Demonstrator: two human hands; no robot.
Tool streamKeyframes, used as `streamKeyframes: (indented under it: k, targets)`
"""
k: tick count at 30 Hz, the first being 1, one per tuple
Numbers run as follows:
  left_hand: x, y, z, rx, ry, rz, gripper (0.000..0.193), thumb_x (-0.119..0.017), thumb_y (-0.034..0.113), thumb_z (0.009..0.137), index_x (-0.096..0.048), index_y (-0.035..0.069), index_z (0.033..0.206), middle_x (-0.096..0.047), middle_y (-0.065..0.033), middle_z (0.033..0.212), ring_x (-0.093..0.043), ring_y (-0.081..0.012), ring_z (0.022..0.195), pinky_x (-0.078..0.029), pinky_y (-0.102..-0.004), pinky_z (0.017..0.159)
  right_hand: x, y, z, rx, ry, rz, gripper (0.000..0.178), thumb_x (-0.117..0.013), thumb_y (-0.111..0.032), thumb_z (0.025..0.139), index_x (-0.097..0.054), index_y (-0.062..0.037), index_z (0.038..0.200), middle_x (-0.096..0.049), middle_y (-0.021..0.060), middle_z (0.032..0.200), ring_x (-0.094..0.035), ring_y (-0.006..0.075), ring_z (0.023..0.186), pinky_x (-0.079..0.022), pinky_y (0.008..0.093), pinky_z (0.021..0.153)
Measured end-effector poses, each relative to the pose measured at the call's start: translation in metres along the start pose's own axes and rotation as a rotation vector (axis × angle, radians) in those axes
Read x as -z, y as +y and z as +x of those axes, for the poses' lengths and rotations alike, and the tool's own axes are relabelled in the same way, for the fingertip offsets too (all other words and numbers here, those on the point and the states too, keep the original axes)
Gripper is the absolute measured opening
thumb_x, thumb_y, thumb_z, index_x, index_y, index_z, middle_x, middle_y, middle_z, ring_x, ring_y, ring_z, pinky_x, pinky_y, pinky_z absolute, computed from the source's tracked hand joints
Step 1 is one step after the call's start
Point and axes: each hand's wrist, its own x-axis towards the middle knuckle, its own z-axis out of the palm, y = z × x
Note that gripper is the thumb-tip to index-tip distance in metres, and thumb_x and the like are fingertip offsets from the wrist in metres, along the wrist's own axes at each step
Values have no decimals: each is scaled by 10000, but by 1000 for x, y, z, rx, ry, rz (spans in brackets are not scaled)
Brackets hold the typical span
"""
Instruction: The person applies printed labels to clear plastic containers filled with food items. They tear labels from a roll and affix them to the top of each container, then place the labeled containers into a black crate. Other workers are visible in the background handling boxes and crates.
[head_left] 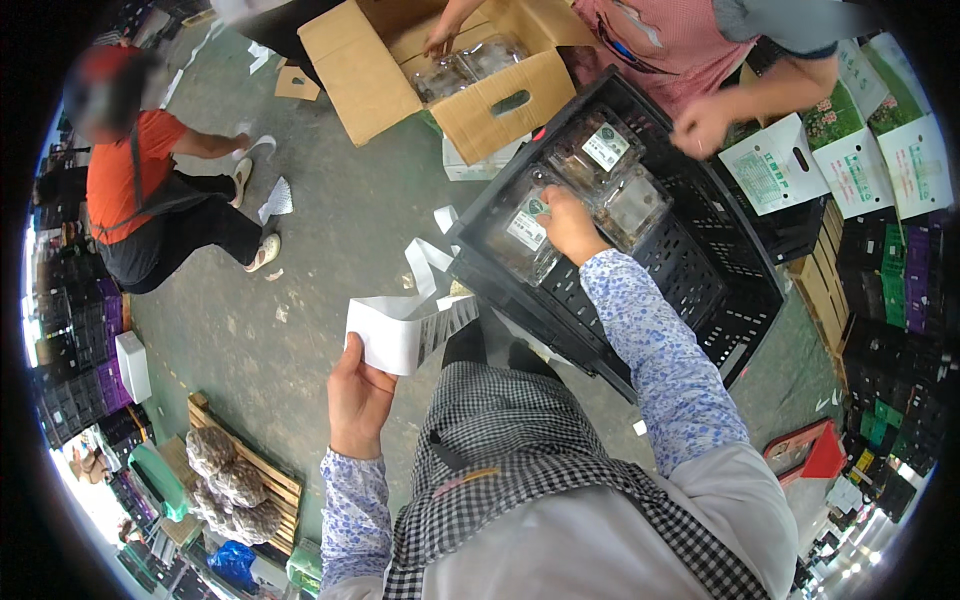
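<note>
My left hand (362, 395) pinches a curling strip of white labels (390, 335), which trails up and away toward the crate. My right hand (572, 226) reaches into a black plastic crate (690, 290), its fingers curled and pressed at the edge of a white label (527, 230). That label lies on the lid of a clear plastic box (508, 252) in the crate's near left part. Beyond it sits another clear box (585, 150) with a white label. A third clear box (634, 204) without a visible label is beside my right hand. Dark contents show through the lids.
Across the crate, a co-worker in a pink apron (675, 50) has one hand in an open cardboard box (370, 70) of clear boxes. Printed bags (775, 165) hang at right. Another person (140, 190) bends at left. A pallet (285, 490) with net sacks stands lower left.
</note>
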Motion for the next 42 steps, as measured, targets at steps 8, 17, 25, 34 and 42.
streamKeyframes:
  k: [8, 17, 25, 34, 42]
  targets:
    - [-38, -9, -27, -115, -96, 357, 447, -418, 296, 998, -420, -37, 1296, -563, -142, 1235, -589, -272, 1103, -508, -416, 906, 62, -68, -33, 256, 181, -108, 566, -800, -258, 671, -567, -13, 1125, -533, 126, 1211, -539, 290, 1019, -474, 364, 824]
    - [-67, -29, -56, -96, -316, 253, 507, -389, 381, 1004, -435, -37, 1288, -578, -118, 1209, -555, -215, 1121, -426, -356, 986, 115, -169, -131, 320, -443, 840, 237, -718, -187, 812, -574, 0, 792, -581, 59, 745, -500, 153, 615, -406, 296, 551]
    - [-63, -65, -66, 56, -208, 443, 320, -509, 195, 959, -541, -11, 1201, -596, -71, 1172, -528, -163, 1120, -396, -304, 956, 132, -168, -162, 700, 228, 302, 281, -693, -162, 749, -577, -25, 965, -580, 81, 981, -552, 234, 906, -438, 372, 774]
    - [-46, -92, -41, 294, -141, 270, 308, -405, 187, 990, -506, -18, 1196, -584, -100, 1185, -569, -201, 1082, -454, -354, 940, 119, -140, -184, 852, 150, 165, 174, -561, -122, 737, -567, -24, 881, -567, 102, 1005, -536, 274, 1007, -408, 441, 916]
    - [-33, -51, -6, 88, -119, 130, 417, -354, 239, 1011, -385, -30, 1329, -493, -162, 1324, -487, -287, 1219, -387, -432, 1044, 161, -81, -188, 226, 237, 857, 191, -557, 94, 840, -494, -18, 981, -556, 109, 1048, -584, 174, 891, -498, 315, 806]
